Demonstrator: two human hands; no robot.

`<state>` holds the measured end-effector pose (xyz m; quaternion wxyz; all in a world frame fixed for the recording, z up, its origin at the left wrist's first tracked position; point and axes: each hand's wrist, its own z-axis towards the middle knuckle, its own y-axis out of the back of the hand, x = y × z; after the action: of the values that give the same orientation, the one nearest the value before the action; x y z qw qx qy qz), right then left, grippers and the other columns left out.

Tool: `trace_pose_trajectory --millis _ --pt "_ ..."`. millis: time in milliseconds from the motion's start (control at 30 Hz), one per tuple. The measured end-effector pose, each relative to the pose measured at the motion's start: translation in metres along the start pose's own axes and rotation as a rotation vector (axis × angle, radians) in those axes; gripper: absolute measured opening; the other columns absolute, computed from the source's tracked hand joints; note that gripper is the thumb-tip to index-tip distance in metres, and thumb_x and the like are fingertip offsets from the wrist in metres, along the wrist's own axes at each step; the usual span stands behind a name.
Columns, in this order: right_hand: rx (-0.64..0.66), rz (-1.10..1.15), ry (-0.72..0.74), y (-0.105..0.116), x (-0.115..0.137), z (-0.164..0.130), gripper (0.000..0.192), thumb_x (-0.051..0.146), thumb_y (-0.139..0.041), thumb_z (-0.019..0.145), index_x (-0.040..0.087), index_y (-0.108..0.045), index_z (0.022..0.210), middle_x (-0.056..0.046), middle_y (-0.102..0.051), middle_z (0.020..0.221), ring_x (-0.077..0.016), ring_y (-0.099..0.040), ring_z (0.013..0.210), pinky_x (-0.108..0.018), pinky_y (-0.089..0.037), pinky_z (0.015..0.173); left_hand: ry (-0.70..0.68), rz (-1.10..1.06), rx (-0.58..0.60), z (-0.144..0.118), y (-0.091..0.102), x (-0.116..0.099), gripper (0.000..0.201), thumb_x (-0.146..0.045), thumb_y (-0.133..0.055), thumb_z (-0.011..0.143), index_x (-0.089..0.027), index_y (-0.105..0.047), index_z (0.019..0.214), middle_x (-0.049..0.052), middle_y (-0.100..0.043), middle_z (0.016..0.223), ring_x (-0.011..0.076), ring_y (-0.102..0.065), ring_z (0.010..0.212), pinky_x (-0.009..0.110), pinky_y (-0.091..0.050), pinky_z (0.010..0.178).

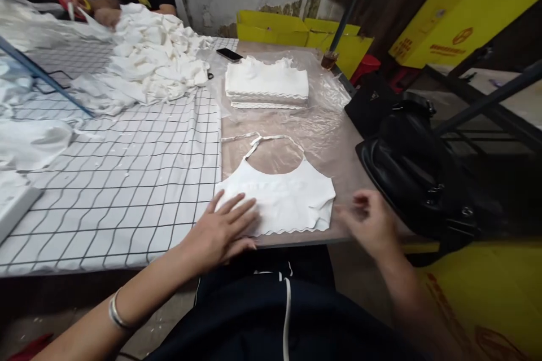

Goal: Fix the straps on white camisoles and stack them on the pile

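The little white top (279,197) lies flat at the near edge of the tabletop (339,141). The left hand (222,231) presses on it, fingers spread wide. The right hand (368,220) is blurry beside it, holding nothing. It looks like smoothing; folding needs both hands next

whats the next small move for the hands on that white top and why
Probably bring the right hand onto the white halter top's right edge, which it hovers beside without clearly touching. The left hand already lies flat on the left corner, and the top is spread on the plastic sheet before a folded stack.
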<state>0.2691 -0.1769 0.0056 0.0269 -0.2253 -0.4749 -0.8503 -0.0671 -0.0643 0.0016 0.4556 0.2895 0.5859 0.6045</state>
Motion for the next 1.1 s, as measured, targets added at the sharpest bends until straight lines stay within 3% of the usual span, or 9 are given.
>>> trace_pose_trajectory --millis 100,233,400,500,600,733,867,1033,1100 --pt "0.182 -0.027 -0.110 -0.013 -0.002 -0.005 0.031 0.035 -0.064 0.070 0.023 -0.054 0.098 -0.005 -0.063 0.086 -0.0239 -0.060 0.079 -0.037 -0.048 0.073 -0.183 -0.017 0.054 0.010 -0.017 -0.009 0.069 -0.066 -0.039 0.092 -0.026 -0.039 0.148 0.007 -0.041 0.153 0.0310 -0.033 0.142 0.051 -0.013 0.118" --pt "0.067 -0.084 -0.237 0.000 -0.029 -0.013 0.028 0.018 -0.050 0.065 0.023 -0.053 0.092 -0.005 -0.061 0.083 -0.0227 -0.057 0.073 -0.040 -0.048 0.073 -0.193 -0.032 0.092 0.004 -0.030 -0.012 0.073 -0.066 -0.039 0.091 -0.028 -0.029 0.153 0.007 -0.033 0.157 0.0319 -0.023 0.146 0.053 -0.007 0.119" --pt "0.031 0.115 0.042 0.003 -0.002 0.001 0.028 0.013 -0.048 0.078 0.023 -0.056 0.103 -0.008 -0.063 0.100 -0.0243 -0.060 0.096 -0.041 -0.049 0.086 -0.145 -0.176 0.151 0.004 -0.011 -0.008 0.064 -0.063 -0.044 0.091 -0.030 -0.044 0.145 0.008 -0.045 0.150 0.0322 -0.036 0.140 0.053 -0.022 0.115" --pt "0.094 0.211 0.280 -0.022 0.039 0.016 0.026 0.020 -0.052 0.089 0.023 -0.057 0.115 -0.010 -0.064 0.114 -0.0243 -0.059 0.110 -0.042 -0.047 0.096 0.056 -0.316 0.020 0.033 0.008 0.013 0.039 -0.046 -0.042 0.097 -0.023 -0.066 0.117 0.010 -0.069 0.117 0.0235 -0.063 0.108 0.039 -0.047 0.094" --pt "0.314 0.170 0.537 -0.055 0.068 0.019 0.041 0.033 -0.057 0.091 0.022 -0.054 0.131 -0.012 -0.055 0.138 -0.0276 -0.048 0.130 -0.048 -0.038 0.109 0.478 -0.210 -0.198 0.082 0.018 0.050 0.029 -0.035 -0.045 0.095 -0.017 -0.066 0.090 0.010 -0.070 0.090 0.0213 -0.064 0.085 0.032 -0.049 0.076" --pt "0.486 0.029 0.639 -0.085 0.079 0.005 0.047 0.039 -0.055 0.093 0.021 -0.053 0.137 -0.014 -0.044 0.150 -0.0307 -0.037 0.140 -0.053 -0.031 0.114 0.801 -0.154 0.035 0.137 0.014 0.089 0.024 -0.041 -0.064 0.083 -0.017 -0.064 0.087 0.011 -0.070 0.094 0.0251 -0.064 0.089 0.030 -0.046 0.072" --pt "0.498 0.037 0.602 -0.083 0.074 -0.002 0.048 0.039 -0.055 0.093 0.021 -0.053 0.137 -0.013 -0.043 0.150 -0.0308 -0.036 0.140 -0.054 -0.030 0.114 0.799 -0.232 0.181 0.148 0.012 0.099 0.011 -0.028 -0.060 0.083 -0.018 -0.064 0.083 0.007 -0.071 0.088 0.0215 -0.065 0.084 0.026 -0.044 0.066" --pt "0.527 0.261 0.474 -0.090 0.079 0.072 0.024 0.030 -0.050 0.094 0.022 -0.067 0.110 -0.008 -0.069 0.115 -0.0215 -0.062 0.107 -0.037 -0.048 0.094 0.790 -0.196 0.003 0.150 0.009 0.099 0.020 -0.035 -0.054 0.089 -0.017 -0.063 0.094 0.010 -0.070 0.096 0.0217 -0.065 0.086 0.027 -0.046 0.071" --pt "0.395 0.198 0.329 -0.108 0.089 0.121 0.021 0.026 -0.051 0.092 0.020 -0.068 0.103 -0.009 -0.068 0.107 -0.0224 -0.060 0.104 -0.037 -0.045 0.093 0.774 -0.154 -0.042 0.158 0.003 0.098 0.026 -0.041 -0.057 0.088 -0.017 -0.063 0.094 0.012 -0.068 0.103 0.0238 -0.065 0.092 0.030 -0.047 0.077"
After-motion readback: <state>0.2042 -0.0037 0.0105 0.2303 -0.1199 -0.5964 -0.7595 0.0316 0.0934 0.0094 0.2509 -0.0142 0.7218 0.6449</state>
